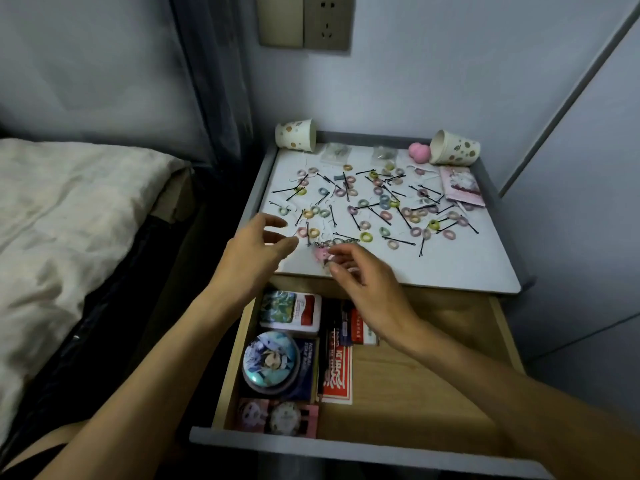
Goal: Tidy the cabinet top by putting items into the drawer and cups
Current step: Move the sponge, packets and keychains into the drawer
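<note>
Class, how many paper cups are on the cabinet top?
2. One paper cup lies on its side at the back left corner of the cabinet top; the other at the back right corner. None seems hidden.

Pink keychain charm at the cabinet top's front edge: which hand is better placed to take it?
Right. The right hand has fingertips at the pink keychain charm; the left hand hovers open, farther left.

We can read almost nothing for certain. Inside the drawer (433, 382), at six o'clock of the view, a red box (336, 374) bears large white Chinese characters, turned sideways and too blurred to make out. At its nine o'clock, a navy box (306, 365) carries white Latin lettering along one edge, too small for us to read.
</note>
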Demonstrator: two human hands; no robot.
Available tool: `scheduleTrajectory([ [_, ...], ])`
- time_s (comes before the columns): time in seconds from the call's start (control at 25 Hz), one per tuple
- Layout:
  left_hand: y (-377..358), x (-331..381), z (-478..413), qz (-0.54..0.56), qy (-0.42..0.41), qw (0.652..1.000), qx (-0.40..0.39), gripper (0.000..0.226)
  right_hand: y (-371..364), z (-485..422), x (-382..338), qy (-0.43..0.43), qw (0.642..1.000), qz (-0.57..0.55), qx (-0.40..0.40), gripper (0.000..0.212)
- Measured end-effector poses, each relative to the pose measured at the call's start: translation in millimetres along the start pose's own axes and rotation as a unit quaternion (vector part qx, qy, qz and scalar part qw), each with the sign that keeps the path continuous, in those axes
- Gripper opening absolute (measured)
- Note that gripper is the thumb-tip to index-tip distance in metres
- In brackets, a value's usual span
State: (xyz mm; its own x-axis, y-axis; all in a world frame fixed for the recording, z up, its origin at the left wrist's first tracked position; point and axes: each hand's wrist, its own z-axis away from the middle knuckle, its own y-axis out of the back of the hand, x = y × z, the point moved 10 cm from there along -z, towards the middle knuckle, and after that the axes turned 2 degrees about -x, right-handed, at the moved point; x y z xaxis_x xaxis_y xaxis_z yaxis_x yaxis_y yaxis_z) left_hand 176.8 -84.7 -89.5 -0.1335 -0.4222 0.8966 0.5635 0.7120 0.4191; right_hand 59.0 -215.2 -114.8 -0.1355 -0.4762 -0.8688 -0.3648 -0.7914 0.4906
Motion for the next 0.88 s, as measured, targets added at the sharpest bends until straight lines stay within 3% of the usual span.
scheduleTrajectory([
  [0.36,-64.3,68.5,-31.7,0.035,0.003,0.996,-0.081,0.015,154.9,-36.3,17.2,-0.025,0.988,0.054,0.145,0.018],
  [0.48,-89.5,86.1,-58.5,0.049,0.007,0.994,-0.1,0.013,201.7,-61.0,49.5,-0.09,0.968,0.183,0.145,0.03],
  [0.64,-125.2,107.0,-114.0,0.067,0.01,0.992,-0.106,0.014,234.1,-100.0,89.7,-0.142,0.938,0.305,0.085,0.047],
  [0.72,-137.0,110.6,-151.7,0.026,-0.011,0.996,-0.09,0.013,237.0,-115.0,96.6,-0.137,0.936,0.318,0.068,0.047],
  [0.88,-173.0,126.8,-226.0,-0.159,-0.086,0.982,-0.049,0.028,243.8,-137.3,131.1,-0.153,0.93,0.327,0.069,0.05],
])
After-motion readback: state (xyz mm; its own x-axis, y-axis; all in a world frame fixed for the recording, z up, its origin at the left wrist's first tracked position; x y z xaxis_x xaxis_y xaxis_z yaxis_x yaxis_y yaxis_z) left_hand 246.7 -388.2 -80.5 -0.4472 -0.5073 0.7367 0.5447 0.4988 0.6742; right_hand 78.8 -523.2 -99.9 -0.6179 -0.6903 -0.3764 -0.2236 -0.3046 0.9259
